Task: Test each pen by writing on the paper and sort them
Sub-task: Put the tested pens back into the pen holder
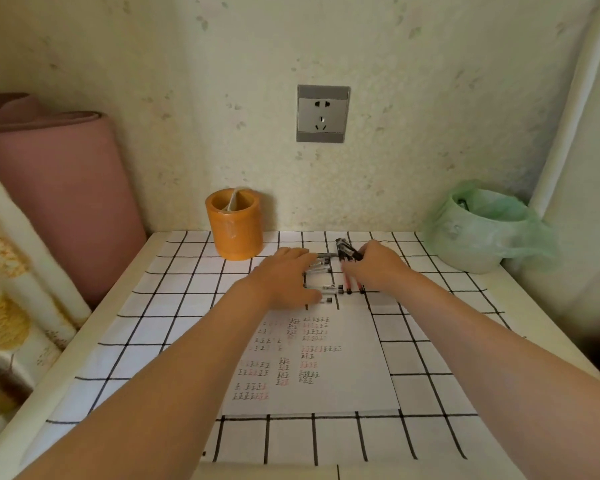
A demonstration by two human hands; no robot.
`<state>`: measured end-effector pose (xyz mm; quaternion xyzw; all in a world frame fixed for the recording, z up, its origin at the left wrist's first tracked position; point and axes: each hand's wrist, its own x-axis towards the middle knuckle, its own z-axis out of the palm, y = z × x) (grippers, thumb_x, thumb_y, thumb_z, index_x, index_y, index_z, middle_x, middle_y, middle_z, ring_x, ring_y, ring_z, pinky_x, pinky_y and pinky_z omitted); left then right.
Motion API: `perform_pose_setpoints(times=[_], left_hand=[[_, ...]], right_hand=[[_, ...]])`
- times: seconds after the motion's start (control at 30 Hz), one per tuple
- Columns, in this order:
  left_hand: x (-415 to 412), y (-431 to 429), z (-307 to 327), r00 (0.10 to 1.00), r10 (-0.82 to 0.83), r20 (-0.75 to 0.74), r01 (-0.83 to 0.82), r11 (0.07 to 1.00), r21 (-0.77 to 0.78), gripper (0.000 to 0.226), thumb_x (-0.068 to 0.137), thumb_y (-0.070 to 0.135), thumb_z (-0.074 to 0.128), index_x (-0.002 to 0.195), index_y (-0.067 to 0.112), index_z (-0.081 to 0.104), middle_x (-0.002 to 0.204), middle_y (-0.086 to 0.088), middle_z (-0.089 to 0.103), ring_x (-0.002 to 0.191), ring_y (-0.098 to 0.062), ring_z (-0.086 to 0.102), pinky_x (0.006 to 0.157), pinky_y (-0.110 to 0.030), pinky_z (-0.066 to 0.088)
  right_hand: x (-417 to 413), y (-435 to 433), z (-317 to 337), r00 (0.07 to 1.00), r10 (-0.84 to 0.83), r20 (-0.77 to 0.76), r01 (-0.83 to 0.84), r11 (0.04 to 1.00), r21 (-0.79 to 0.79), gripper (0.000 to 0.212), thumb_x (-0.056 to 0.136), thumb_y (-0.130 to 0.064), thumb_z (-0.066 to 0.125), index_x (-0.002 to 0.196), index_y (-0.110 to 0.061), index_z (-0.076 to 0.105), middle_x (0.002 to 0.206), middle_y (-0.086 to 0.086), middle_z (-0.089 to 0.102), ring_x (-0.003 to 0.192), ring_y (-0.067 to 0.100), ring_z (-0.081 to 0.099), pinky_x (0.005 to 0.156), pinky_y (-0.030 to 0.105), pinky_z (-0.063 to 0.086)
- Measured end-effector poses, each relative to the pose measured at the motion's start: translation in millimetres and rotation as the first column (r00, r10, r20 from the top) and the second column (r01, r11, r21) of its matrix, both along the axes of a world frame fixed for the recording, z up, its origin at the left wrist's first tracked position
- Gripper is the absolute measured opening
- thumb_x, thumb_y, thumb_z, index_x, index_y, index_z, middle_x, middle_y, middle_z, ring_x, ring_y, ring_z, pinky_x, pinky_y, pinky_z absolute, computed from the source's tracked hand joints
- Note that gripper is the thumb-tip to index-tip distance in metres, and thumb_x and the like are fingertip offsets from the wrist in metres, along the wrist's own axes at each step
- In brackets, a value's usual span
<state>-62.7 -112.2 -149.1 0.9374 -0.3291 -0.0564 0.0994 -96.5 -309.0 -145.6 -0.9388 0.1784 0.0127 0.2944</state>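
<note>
Clear-barrelled pens (329, 289) lie clustered at the far edge of the white, character-covered paper (340, 375).

Soft, even light leaves only faint shadows on the tablecloth (187, 271); wide-angle distortion bows the frame's edges, and fine detail is slightly blurred.

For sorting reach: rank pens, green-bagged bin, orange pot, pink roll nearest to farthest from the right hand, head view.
1. pens, at the right hand
2. green-bagged bin, back right
3. orange pot, back left
4. pink roll, far left
</note>
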Motion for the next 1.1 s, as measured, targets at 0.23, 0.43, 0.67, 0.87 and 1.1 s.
perform_pose_setpoints(times=[0.23,0.43,0.67,0.87,1.1], left_hand=[[8.0,1.8,-3.3,0.998,0.023,-0.063,-0.021,0.999,0.03,0.084,0.086,0.06,0.058,0.154,0.025,0.024,0.16,0.003,0.021,0.146,-0.02,0.017,0.117,-0.042,0.025],[4.9,0.8,1.1,0.995,0.034,-0.094,-0.041,0.997,-0.066,0.077,0.09,0.054,0.057,0.153,0.025,0.023,0.158,0.0,0.027,0.145,-0.021,0.02,0.116,-0.042,0.026],[-2.7,-25.7,42.9,0.975,0.02,-0.221,-0.168,0.714,-0.68,0.067,0.098,0.034,0.055,0.154,0.025,0.02,0.152,-0.001,0.039,0.136,-0.015,0.041,0.103,-0.026,0.036],[-2.3,-54.1,67.9,0.958,-0.111,-0.263,-0.165,0.538,-0.827,0.067,0.1,0.017,0.052,0.154,0.034,0.017,0.152,-0.002,0.039,0.131,-0.014,0.048,0.104,-0.025,0.038],[-7.8,-67.9,60.5,0.978,-0.096,-0.183,-0.076,0.657,-0.75,0.042,0.093,0.004,0.056,0.13,0.023,0.06,0.129,0.006,0.063,0.112,-0.009,0.061,0.103,-0.029,0.046]], right_hand=[[7.9,8.2,-2.3,0.999,-0.022,-0.036,0.015,0.985,-0.174,0.018,0.088,-0.023,0.062,0.077,-0.013,0.051,0.077,0.004,0.057,0.065,0.017,0.052,0.053,0.026,0.04],[5.1,4.6,3.5,0.999,0.018,-0.03,-0.025,0.97,-0.243,0.016,0.093,-0.011,0.049,0.108,-0.011,0.053,0.079,-0.001,0.05,0.07,0.017,0.052,0.053,0.029,0.038],[3.3,2.6,29.9,0.933,-0.109,0.342,-0.06,0.891,0.449,0.016,0.092,-0.007,0.056,0.101,-0.02,0.055,0.096,0.003,0.061,0.08,0.018,0.06,0.063,0.026,0.046],[-7.4,3.2,13.0,0.905,-0.136,0.402,-0.144,0.792,0.593,0.017,0.087,-0.013,0.07,0.086,-0.021,0.054,0.078,-0.002,0.057,0.074,0.014,0.057,0.069,0.028,0.043],[-9.0,-1.2,-0.7,0.931,-0.054,0.361,-0.193,0.766,0.613,0.03,0.091,-0.011,0.068,0.117,-0.018,0.055,0.104,0.01,0.067,0.081,0.015,0.064,0.071,0.02,0.049]])
